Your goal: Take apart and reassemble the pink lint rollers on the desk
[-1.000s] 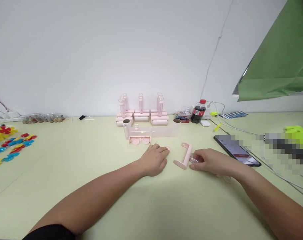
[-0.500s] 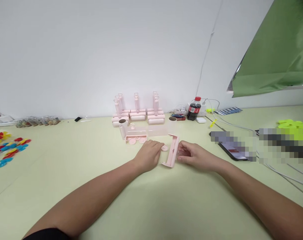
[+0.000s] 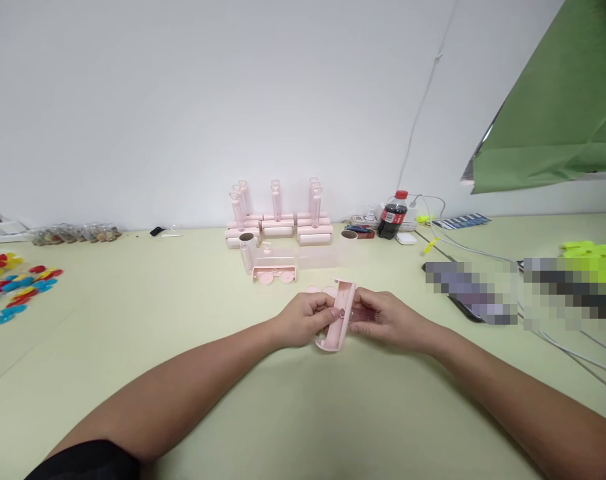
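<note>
A pink plastic housing (image 3: 343, 313) is held upright on its side between my hands over the green table. My left hand (image 3: 307, 319) grips it, its thumb against the inner face near the middle. On the outer side, my right hand (image 3: 389, 319) is closed round a clear pinkish part (image 3: 363, 315) that meets the housing's back. Pale pink round discs (image 3: 327, 291) lie just behind my left hand, partly hidden. Further back is another open pink housing (image 3: 274, 275) with two round discs at its front.
Finished-looking pink rollers (image 3: 277, 227) with upright handles stand by the wall. Before them are cardboard-cored rolls (image 3: 349, 245). A cola bottle (image 3: 393, 215), cables and a phone (image 3: 465, 307) are at right; colourful plastic pieces (image 3: 20, 290) lie at left.
My left hand has moved from the disc to the pink housing and taken hold of it. The housing has come slightly nearer and tilted, and the clear part in my right hand now shows.
</note>
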{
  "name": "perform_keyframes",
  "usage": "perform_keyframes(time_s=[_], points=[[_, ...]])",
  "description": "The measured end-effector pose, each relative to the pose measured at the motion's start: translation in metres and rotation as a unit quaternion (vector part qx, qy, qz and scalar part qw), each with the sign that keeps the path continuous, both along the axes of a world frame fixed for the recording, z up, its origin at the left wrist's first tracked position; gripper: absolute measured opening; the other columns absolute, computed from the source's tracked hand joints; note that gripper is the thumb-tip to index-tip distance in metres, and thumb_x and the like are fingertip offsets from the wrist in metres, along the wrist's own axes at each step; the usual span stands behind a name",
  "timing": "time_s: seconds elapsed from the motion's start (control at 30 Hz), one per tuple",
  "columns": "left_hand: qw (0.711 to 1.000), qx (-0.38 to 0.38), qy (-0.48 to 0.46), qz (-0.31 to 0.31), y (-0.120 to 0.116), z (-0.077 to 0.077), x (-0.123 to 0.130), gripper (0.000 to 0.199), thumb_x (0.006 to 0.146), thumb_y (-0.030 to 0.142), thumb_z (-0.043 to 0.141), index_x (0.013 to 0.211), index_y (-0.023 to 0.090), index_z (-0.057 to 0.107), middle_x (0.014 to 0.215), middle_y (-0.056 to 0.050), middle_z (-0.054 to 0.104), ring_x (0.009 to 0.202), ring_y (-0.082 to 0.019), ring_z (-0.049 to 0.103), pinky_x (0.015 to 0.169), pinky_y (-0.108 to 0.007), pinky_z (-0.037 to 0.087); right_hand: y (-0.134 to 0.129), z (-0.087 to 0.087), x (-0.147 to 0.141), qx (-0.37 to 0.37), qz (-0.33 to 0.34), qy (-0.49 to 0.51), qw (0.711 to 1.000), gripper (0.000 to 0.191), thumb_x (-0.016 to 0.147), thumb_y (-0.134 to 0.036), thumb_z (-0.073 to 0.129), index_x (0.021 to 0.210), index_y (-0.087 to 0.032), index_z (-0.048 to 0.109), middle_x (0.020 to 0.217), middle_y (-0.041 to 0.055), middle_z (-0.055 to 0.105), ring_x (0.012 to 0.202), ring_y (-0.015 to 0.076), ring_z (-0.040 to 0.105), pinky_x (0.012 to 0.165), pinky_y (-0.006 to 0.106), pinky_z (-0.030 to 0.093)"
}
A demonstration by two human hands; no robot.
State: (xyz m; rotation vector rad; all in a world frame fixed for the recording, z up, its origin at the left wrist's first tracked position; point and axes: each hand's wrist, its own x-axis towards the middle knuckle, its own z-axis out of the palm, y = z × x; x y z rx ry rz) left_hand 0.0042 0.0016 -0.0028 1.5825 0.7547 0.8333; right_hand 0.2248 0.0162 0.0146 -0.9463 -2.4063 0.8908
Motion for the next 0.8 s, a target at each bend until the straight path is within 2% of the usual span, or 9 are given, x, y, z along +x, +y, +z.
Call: perform_keyframes(time_s=[0.13,0.5,0.7,0.8], points=[[0.998,-0.051,-0.018,-0.015,0.001,0.0018,0.0,0.042,0.079,0.055,0.063,0.083,0.013,0.059,0.059,0.003,0.053,0.051,-0.008,0.048,0.049,-0.02,0.036,0.0,0.0022,0.0001,0.009,0.007,-0.016,1.0,0.018,0.086,-0.034,0.059,0.094,-0.019,0.058,0.078,0.0002,0.06,0.066,0.0136,0.05,0.06,0.024,0.039],[0.997,-0.069,-0.032,-0.009,0.0038,0.0036,-0.0003,0.044,0.075,0.056,0.067,0.076,0.014,0.054,0.057,0.003,0.054,0.051,-0.008,0.049,0.05,-0.021,0.037,-0.001,0.0052,-0.002,0.02,0.027,-0.024,0.999,0.024,0.089,-0.038,0.055,0.102,-0.018,0.062,0.08,0.0017,0.064,0.067,0.0147,0.052,0.061,0.024,0.042],[0.99,-0.121,-0.054,-0.036,0.0018,0.0072,0.0008,0.046,0.073,0.057,0.069,0.084,0.015,0.051,0.065,0.002,0.055,0.055,-0.009,0.051,0.055,-0.022,0.039,-0.0017,0.0037,-0.0033,0.016,0.021,-0.026,0.999,0.028,0.089,-0.043,0.055,0.101,-0.018,0.062,0.083,0.0026,0.066,0.069,0.0154,0.054,0.063,0.025,0.042],[0.99,-0.121,-0.057,-0.044,0.002,0.0052,0.0006,0.047,0.074,0.058,0.067,0.086,0.016,0.05,0.067,0.001,0.057,0.057,-0.01,0.054,0.055,-0.022,0.038,-0.0023,0.0038,-0.0038,0.014,0.022,-0.024,0.999,0.028,0.089,-0.042,0.055,0.102,-0.019,0.063,0.082,0.0019,0.065,0.068,0.0149,0.053,0.063,0.025,0.042]])
